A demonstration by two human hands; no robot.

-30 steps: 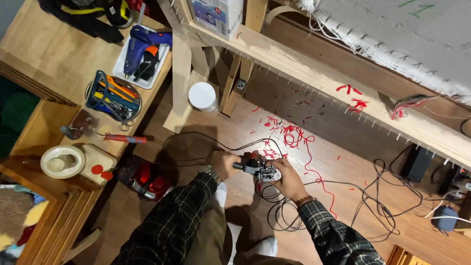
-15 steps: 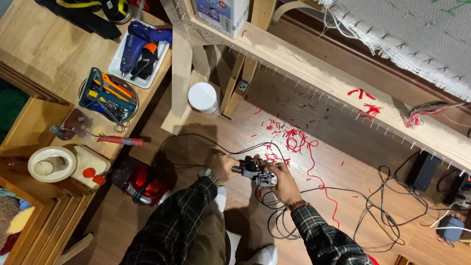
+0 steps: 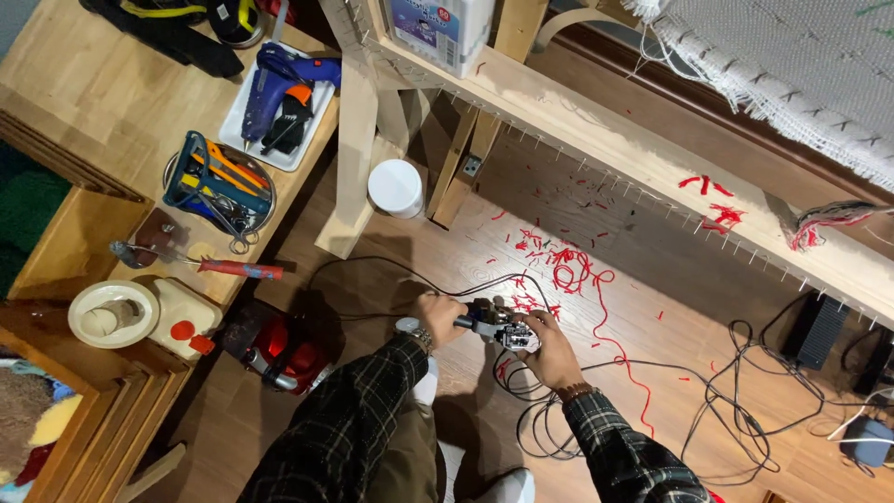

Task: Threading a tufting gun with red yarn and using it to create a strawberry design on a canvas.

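Note:
Both my hands hold a small corded power tool (image 3: 495, 328) low over the wooden floor. My left hand (image 3: 438, 315) grips its dark handle end. My right hand (image 3: 549, 346) wraps the grey body on the other side. A black cord (image 3: 391, 270) runs from the tool in a loop across the floor. Red yarn scraps (image 3: 559, 265) lie just beyond the tool. Both sleeves are dark plaid.
A wooden frame beam (image 3: 652, 158) with nails crosses above, cloth (image 3: 792, 56) stretched on it. A white lidded jar (image 3: 396, 186) stands by its leg. On the bench at left: a blue glue gun on a tray (image 3: 279, 93), a scissors caddy (image 3: 214, 186), a screwdriver (image 3: 233, 268). A red machine (image 3: 279, 349) and tangled cables (image 3: 736, 410) lie on the floor.
The view has shifted slightly, so the hands sit a little lower in it. Both hands keep hold of the tool in much the same pose.

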